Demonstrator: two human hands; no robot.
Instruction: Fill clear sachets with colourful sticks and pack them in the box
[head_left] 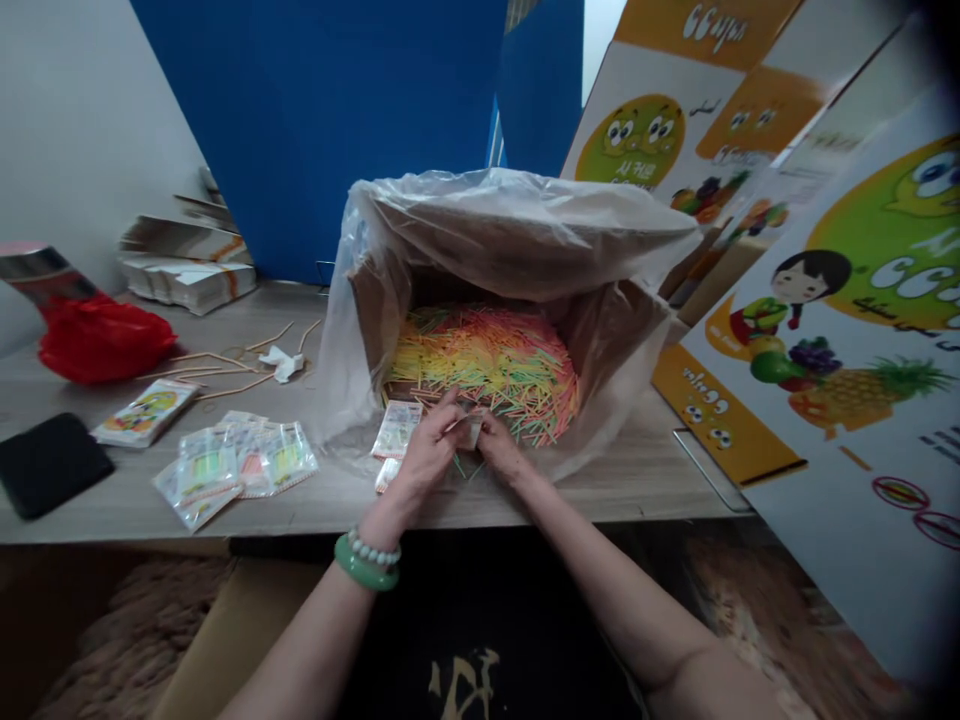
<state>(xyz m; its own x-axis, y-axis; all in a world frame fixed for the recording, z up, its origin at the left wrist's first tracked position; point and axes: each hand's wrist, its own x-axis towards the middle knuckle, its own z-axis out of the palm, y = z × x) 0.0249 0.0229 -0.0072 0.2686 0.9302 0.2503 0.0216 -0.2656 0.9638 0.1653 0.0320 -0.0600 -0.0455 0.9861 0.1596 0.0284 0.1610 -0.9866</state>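
Note:
Both hands meet at the front of an open cardboard box lined with clear plastic (510,200). Inside lies a heap of thin coloured sticks (480,350) in yellow, pink, orange and green. My left hand (431,435) and my right hand (501,447) pinch a small clear packet (470,430) between their fingertips; its contents are too small to make out. Beside the left hand, a printed packet (397,428) lies at the box's front edge. A small white piece (386,475) sits just below it.
Filled clear packets (240,460) lie on the table at left, near a printed carton (146,412) and a black flat object (49,462). Farther back are a red plastic bag (105,340) and stacked flat cartons (187,265). Large printed boxes (840,330) stand on the right.

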